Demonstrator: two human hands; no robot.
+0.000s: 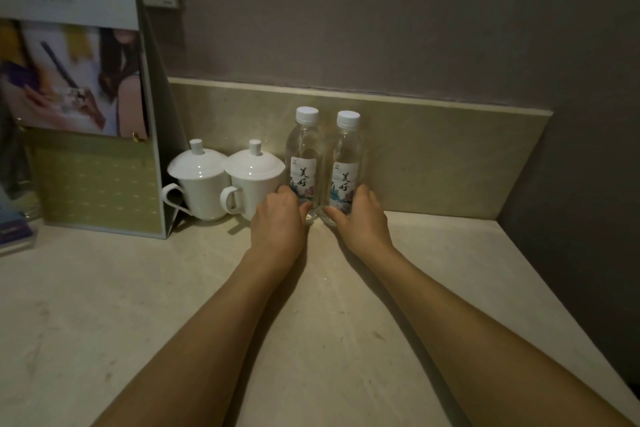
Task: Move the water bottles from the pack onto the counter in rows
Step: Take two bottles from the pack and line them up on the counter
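Clear plastic white-capped bottles stand mid-frame on the beige stone bench [104, 305]: your left hand [278, 217] grips one bottle [304, 163], your right hand [362, 218] the other bottle [346, 166].

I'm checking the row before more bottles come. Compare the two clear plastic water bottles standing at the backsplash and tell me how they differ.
The left clear plastic water bottle stands beside the white lidded mug and is gripped low by the left hand; the right clear plastic water bottle has open counter on its far side and is gripped low by the right hand. Both are upright, white-capped, with matching labels facing forward.
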